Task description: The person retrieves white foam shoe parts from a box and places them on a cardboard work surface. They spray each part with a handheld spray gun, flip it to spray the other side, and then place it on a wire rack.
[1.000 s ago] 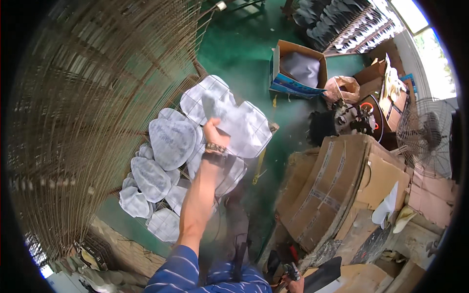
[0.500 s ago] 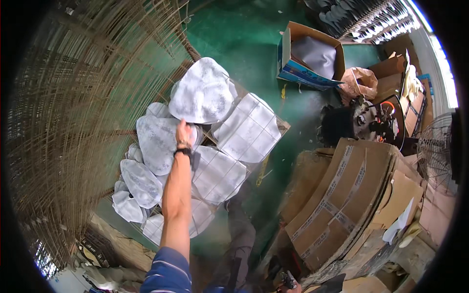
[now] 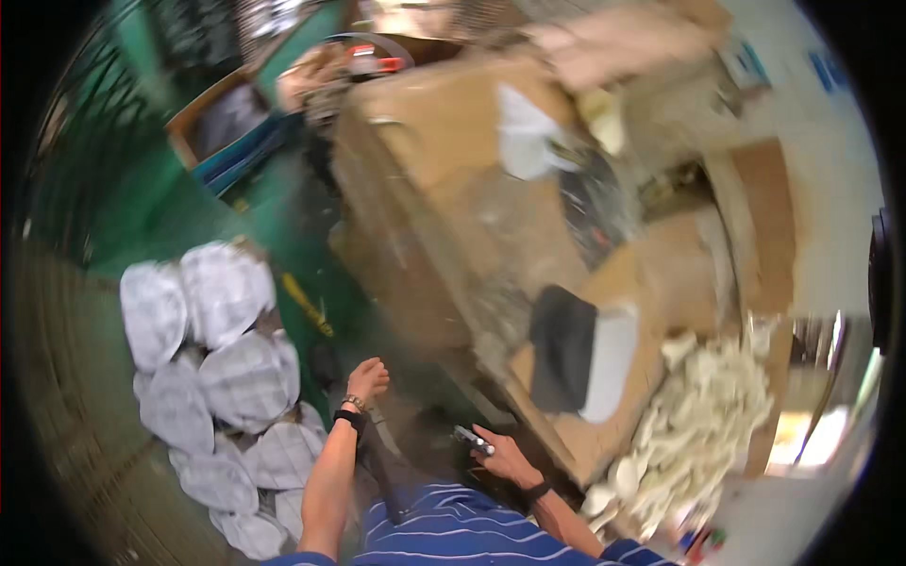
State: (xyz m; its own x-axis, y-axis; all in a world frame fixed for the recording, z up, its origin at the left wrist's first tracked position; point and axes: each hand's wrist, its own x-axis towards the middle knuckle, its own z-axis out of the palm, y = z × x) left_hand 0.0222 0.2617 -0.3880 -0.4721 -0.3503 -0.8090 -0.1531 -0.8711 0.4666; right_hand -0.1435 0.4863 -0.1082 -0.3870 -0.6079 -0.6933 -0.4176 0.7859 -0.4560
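Note:
My left hand point(image 3: 369, 379) hangs in front of my body with its fingers curled together, and I see nothing in it. My right hand point(image 3: 511, 461) is closed round a small silver-and-black hand tool point(image 3: 473, 441); its exact kind is blurred. Off to the left lie several rounded white sheet pieces point(image 3: 247, 381), spread over one another in rows, apart from both hands. On the right, a dark grey piece point(image 3: 562, 349) and a white piece point(image 3: 612, 364) rest side by side on the cardboard-covered bench point(image 3: 651, 292).
A large pile of cream-coloured pieces point(image 3: 694, 424) covers the bench's near right end. An open blue cardboard box point(image 3: 226, 127) with grey material stands on the green floor point(image 3: 123, 212). Wire racking point(image 3: 57, 396) edges the far left. A yellow strip point(image 3: 307, 304) marks the floor.
The view has swung right, toward the bench. My left hand has left the white pieces and drawn back near my body. The right hand with its tool has come fully into view.

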